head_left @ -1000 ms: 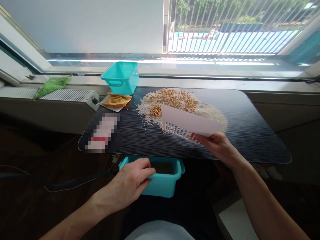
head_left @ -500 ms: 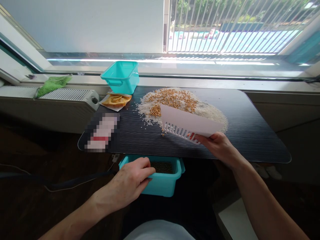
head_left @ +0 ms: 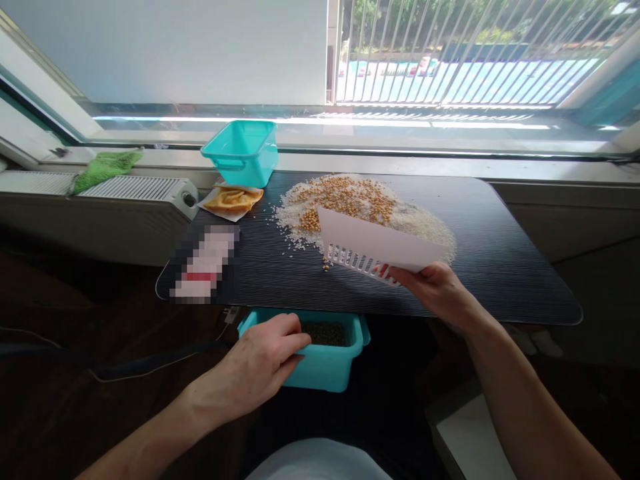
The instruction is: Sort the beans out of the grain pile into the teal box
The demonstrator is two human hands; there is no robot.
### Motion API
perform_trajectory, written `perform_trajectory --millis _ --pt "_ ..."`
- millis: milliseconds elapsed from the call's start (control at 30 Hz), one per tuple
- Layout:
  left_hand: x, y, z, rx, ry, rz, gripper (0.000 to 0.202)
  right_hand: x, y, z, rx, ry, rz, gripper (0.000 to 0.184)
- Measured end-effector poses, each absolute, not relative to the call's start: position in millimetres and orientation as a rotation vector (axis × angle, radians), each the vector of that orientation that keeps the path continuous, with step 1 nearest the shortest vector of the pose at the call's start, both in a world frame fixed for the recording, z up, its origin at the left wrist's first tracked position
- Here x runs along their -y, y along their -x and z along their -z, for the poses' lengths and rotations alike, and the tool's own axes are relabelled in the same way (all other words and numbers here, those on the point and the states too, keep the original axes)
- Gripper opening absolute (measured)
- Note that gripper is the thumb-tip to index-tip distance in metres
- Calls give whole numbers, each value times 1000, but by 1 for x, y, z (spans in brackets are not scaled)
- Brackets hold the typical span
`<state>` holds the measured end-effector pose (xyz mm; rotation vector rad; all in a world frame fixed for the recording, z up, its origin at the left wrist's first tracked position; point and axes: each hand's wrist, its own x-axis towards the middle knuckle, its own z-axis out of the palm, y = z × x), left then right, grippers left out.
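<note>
My right hand [head_left: 436, 292] grips a white slotted plastic scoop [head_left: 370, 246], tilted over the near edge of a heap of white rice mixed with yellow beans [head_left: 350, 200] on the dark table [head_left: 500, 253]. A few beans lie loose on the table just under the scoop's left corner. My left hand [head_left: 260, 363] is closed on the rim of a teal plastic tub [head_left: 325, 357] held below the table's front edge. Small dark green beans fill the tub's bottom.
A second teal tub [head_left: 243, 153] stands at the table's far left corner, beside a yellow cloth on paper [head_left: 233, 200]. A blurred white packet [head_left: 205, 263] lies at the left front. A radiator with a green cloth [head_left: 103, 170] is at left. A window with bars runs behind.
The scoop has shifted slightly left and away along the heap, and a few more beans lie on the table below it. My left hand and the tub have stayed in place.
</note>
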<state>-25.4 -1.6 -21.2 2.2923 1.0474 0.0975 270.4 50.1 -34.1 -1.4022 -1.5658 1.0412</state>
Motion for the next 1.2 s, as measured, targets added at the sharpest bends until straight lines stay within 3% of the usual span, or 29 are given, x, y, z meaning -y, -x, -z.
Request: perform_trajectory --millis 233,533,800,1033,1200 --pt "1 24 21 -1049 -2294 -89 15 -47 -264 39 1599 1342 -1137 35" --pt "3 27 24 -1040 -2309 -117 18 -44 -249 33 1696 1287 -1119 27" --pt "4 31 21 -1074 -2331 -114 23 -65 -203 52 1879 1292 -1025 31" --pt "4 38 25 -1091 -2341 -138 23 -59 -223 44 1903 1158 -1249 30" --pt "1 38 24 -1092 -2340 -110 22 -65 -234 38 1658 1345 -1013 32"
